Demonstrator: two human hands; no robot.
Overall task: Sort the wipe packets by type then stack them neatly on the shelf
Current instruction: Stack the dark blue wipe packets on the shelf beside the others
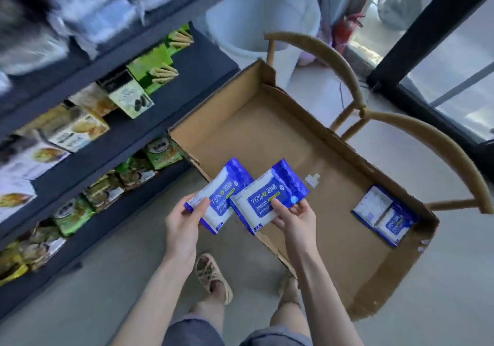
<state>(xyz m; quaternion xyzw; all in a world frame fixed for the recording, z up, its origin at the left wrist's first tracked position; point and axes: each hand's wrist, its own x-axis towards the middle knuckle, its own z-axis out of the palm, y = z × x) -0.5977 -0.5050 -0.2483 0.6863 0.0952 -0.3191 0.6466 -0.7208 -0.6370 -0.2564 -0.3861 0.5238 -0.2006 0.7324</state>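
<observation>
Left hand (184, 221) pinches one blue wipe packet (223, 194) by its near edge; right hand (291, 220) grips a second packet (267, 198) just right of it, over the cardboard box (267, 131) near-left rim. Likely light, soft, slick film. Best pinched across the flat faces, thumb on top.

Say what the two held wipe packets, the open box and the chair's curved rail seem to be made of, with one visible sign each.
Alcohol wipe packets, held by left hand and right hand: probably soft plastic film, glossy; sheen and crinkles. Cardboard box: matte brown board; torn, creased edges. Chair rail: probably wood, smooth; tan bent curve, grain too blurred to confirm.
</observation>
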